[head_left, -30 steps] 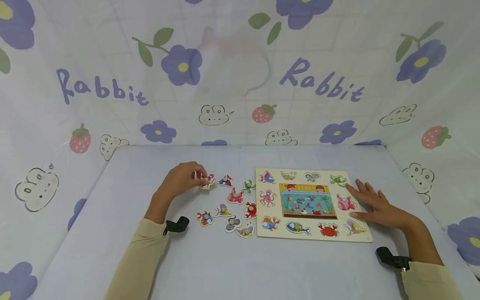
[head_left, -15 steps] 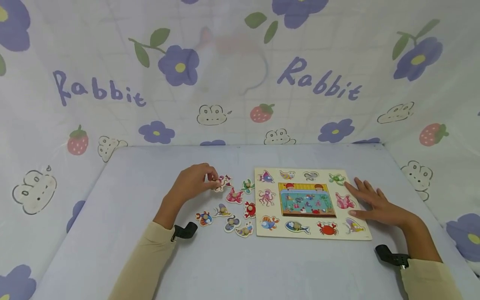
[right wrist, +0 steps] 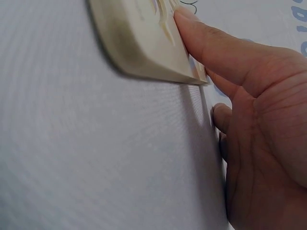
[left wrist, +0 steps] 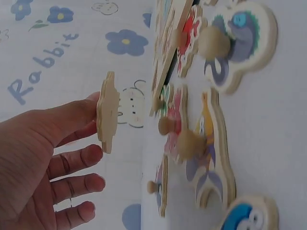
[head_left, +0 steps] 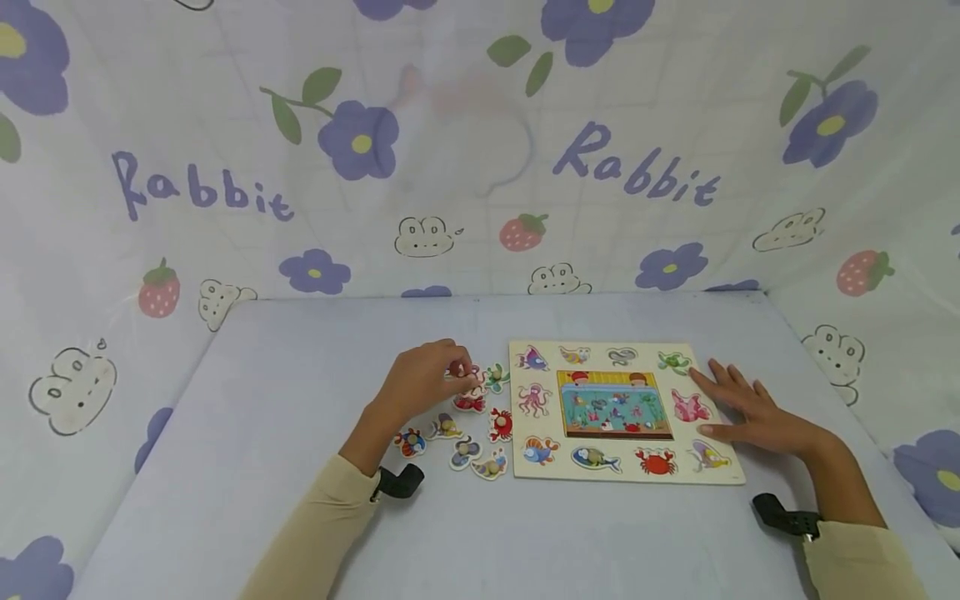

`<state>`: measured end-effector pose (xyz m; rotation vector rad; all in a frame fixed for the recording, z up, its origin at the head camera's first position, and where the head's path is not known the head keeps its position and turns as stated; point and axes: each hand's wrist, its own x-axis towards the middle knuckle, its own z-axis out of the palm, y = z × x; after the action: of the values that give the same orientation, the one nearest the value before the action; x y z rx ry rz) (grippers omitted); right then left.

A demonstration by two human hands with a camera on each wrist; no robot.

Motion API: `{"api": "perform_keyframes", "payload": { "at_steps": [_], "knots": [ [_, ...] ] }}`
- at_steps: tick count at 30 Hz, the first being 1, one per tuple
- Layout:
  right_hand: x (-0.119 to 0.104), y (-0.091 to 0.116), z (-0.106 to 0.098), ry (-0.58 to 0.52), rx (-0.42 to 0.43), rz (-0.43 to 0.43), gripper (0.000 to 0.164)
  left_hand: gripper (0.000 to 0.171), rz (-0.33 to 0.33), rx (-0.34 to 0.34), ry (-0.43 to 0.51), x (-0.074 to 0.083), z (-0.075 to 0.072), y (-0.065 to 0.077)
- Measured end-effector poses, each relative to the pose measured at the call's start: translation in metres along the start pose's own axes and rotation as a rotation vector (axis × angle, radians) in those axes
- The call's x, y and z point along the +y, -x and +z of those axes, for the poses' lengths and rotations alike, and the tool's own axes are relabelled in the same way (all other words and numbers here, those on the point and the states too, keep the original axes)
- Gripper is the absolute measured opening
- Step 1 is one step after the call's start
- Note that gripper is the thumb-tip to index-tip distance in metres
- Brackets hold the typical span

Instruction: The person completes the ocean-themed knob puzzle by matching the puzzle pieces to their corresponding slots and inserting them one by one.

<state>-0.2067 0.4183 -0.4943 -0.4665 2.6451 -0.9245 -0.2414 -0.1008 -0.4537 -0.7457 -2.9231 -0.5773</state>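
Observation:
In the head view my left hand (head_left: 423, 383) pinches a pinkish octopus puzzle piece (head_left: 477, 382) above the loose pieces. Seen from the left wrist, the held piece (left wrist: 108, 115) shows its plain wooden back and edge, with its knob hidden by the thumb and fingers. The other three fingers are apart from it. My right hand (head_left: 757, 417) rests at the right edge of the wooden puzzle board (head_left: 536, 427), fingers spread. From the right wrist, the thumb (right wrist: 211, 38) lies on the board's edge. A knobbed fish piece (head_left: 596, 458) sits in the board's bottom row.
Several knobbed pieces lie left of the board, among them a red crab (head_left: 501, 424), a green turtle (head_left: 497, 377), a blue-orange fish (head_left: 410, 442) and a grey eel-like piece (head_left: 465, 452). A printed curtain (head_left: 465, 183) hangs behind the white table (head_left: 600, 542).
My left hand has moved right with the octopus piece, from the left side of the loose pieces to over the pink one, near the turtle. The right hand has stayed on the board.

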Motion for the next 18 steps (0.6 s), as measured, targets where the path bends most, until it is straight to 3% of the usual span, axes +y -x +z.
{"api": "perform_keyframes", "payload": {
  "at_steps": [18],
  "knots": [
    [0.002,0.0,0.001,-0.017,0.011,-0.018,0.094,0.022,0.025,-0.08,-0.019,0.046,0.024,-0.025]
  ]
}}
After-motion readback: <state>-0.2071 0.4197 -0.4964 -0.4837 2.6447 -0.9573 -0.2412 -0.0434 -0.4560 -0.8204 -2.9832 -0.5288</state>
